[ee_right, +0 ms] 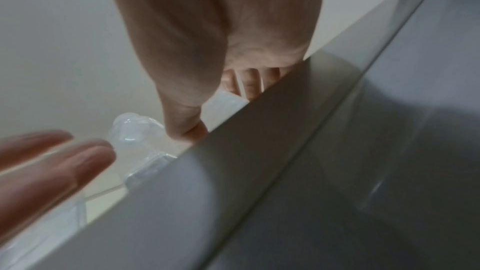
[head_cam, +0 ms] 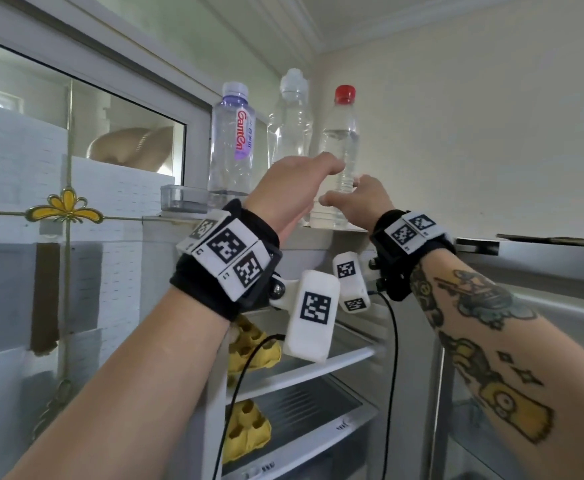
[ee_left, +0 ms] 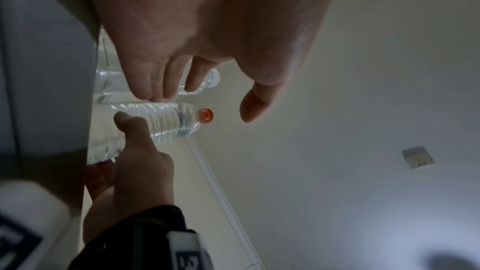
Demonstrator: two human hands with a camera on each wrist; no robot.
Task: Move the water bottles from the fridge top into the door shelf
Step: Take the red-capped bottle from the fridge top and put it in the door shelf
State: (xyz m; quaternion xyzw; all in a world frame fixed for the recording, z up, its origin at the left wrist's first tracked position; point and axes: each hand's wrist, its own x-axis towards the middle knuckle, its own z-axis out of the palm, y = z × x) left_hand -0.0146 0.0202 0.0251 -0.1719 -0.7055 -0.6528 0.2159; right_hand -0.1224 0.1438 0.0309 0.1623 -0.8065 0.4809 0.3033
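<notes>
Bottle (head_cam: 338, 157) upright, red cap up, between open left grip (head_cam: 295, 188) and right grip (head_cam: 363, 199).
</notes>
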